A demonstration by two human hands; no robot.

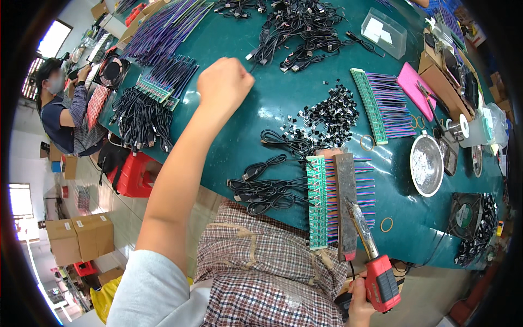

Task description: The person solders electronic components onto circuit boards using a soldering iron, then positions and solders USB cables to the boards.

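My left hand point(224, 83) is stretched far over the table, closed in a fist at the edge of a pile of black USB cables point(305, 30). A dark cable strand shows at its fingers; the fingertips are hidden. In my right hand point(359, 305), low at the right, is a soldering iron point(383, 283) with a red and black handle. Its tip points up at a dark bar point(346, 204) lying across a row of coloured wires beside a green circuit board strip point(317, 201). Several black USB cables point(267, 188) run to the strip's left side.
Small black connectors point(332, 117) lie heaped mid-table. Right of them are another wired board strip point(370, 106), a pink pad point(417, 90), a metal bowl point(426, 165) and a solder spool point(457, 129). Finished-looking cable bundles point(143, 120) hang at the left edge. A co-worker point(60, 109) sits at far left.
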